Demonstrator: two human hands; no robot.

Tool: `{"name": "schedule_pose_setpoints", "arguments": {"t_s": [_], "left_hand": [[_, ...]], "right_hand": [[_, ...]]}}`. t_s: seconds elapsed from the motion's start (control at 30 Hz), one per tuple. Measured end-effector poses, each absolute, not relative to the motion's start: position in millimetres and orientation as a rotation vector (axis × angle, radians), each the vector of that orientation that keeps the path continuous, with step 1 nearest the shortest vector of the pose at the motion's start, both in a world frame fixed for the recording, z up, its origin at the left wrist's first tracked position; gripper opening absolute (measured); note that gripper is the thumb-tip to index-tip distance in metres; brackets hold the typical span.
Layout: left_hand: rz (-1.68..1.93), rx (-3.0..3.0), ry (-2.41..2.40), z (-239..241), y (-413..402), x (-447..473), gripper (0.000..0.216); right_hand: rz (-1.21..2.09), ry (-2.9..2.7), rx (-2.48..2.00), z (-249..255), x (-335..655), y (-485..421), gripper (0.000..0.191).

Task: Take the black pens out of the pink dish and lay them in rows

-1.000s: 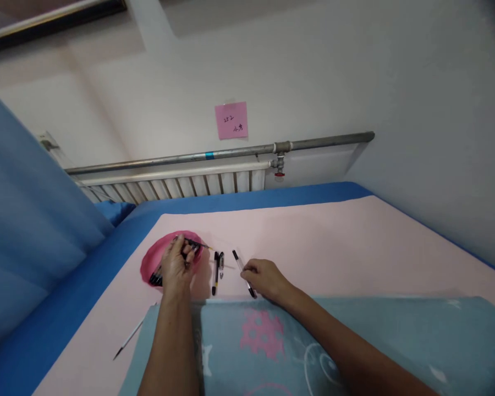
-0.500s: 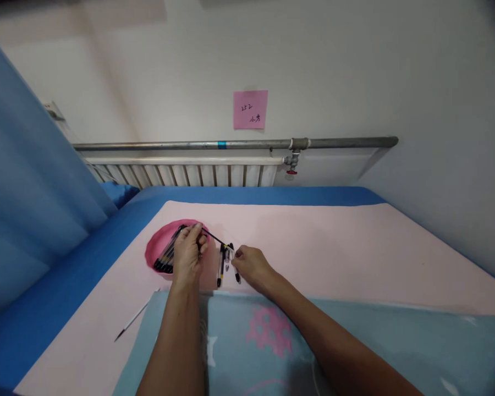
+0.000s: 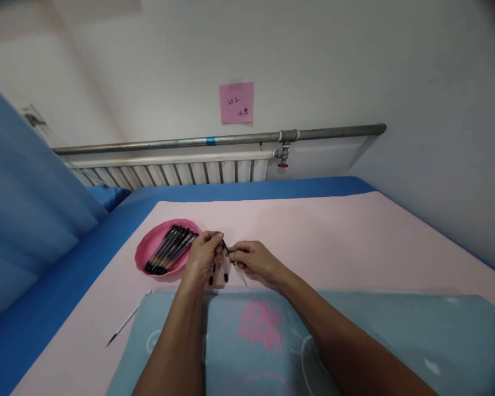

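Slim pen refill (image 3: 225,247) held between both hands, over the tabletop; long axis from 11 o'clock to 5 o'clock, pale end directed to 5. Left hand (image 3: 205,251): fingertips pinched on the upper dark end. Right hand (image 3: 259,264): thumb and fingers gripping lower on the length. Toward 7 o'clock, just below: two pens (image 3: 226,276), partly hidden by the hands, on the pink tabletop (image 3: 334,236). At 9 o'clock: pink bowl (image 3: 141,247) with bundled pens (image 3: 169,250). At 8 o'clock: white stick (image 3: 126,323), dark-tipped. At 5 o'clock: teal cloth (image 3: 379,330). Beyond, toward 12 o'clock: radiator (image 3: 226,171), pipe (image 3: 160,144), pink note (image 3: 236,104) on the wall. At 10 o'clock: blue curtain (image 3: 20,192). Refill finish: thin, black above, yellowish and pale below.
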State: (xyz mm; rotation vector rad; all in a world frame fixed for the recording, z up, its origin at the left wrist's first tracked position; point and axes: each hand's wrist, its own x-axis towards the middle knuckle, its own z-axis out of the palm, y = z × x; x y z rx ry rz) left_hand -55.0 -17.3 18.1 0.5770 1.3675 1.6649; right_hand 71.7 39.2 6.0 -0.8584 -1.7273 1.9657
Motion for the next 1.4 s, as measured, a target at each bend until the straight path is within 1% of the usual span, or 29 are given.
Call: {"name": "schedule_pose_setpoints", "arguments": {"t_s": [0.1,0.2,0.27,0.4,0.6,0.73,0.93,1.03,1.13,1.2,1.27,1.33,1.4], "left_hand": [[1.673,0.525,1.397,16,-16,-58,0.027],[1.688,0.465,1.4,17,-16,-63,0.023],[1.671,0.445,1.373,18,-17,-64,0.023],[1.604,0.441,1.317,20,-18,-63,0.026],[1.417,0.499,1.304,20,-20,-54,0.027],[1.278,0.52,1.362,16,-19,-46,0.026],[1.212,0.524,1.38,14,-21,-47,0.03],[1.319,0.508,1.411,18,-22,-53,0.028],[1.509,0.497,1.423,19,-18,-53,0.024],[1.64,0.545,1.402,17,-14,-48,0.025],[1.753,0.631,1.35,14,-10,-39,0.027],[1.806,0.702,1.303,11,-8,-30,0.026],[1.802,0.727,1.286,10,-7,-25,0.024]], "right_hand": [[1.926,-1.696,-0.994,0,71,41,0.009],[1.793,-1.774,-1.216,-6,68,43,0.014],[1.719,-1.854,-1.294,-9,65,44,0.013],[1.636,-1.914,-1.277,-10,61,44,0.01],[1.534,-1.858,-1.246,-10,68,51,0.013],[1.513,-1.923,-1.257,-14,71,52,0.014],[1.504,-1.993,-1.304,-18,72,49,0.018],[1.521,-1.986,-1.305,-17,72,49,0.018],[1.553,-1.925,-1.255,-13,72,48,0.013],[1.635,-1.87,-1.15,-8,72,46,0.01],[1.779,-1.82,-0.977,-2,71,42,0.011],[1.893,-1.769,-0.817,3,70,37,0.011],[1.93,-1.716,-0.746,7,68,33,0.006]]}}
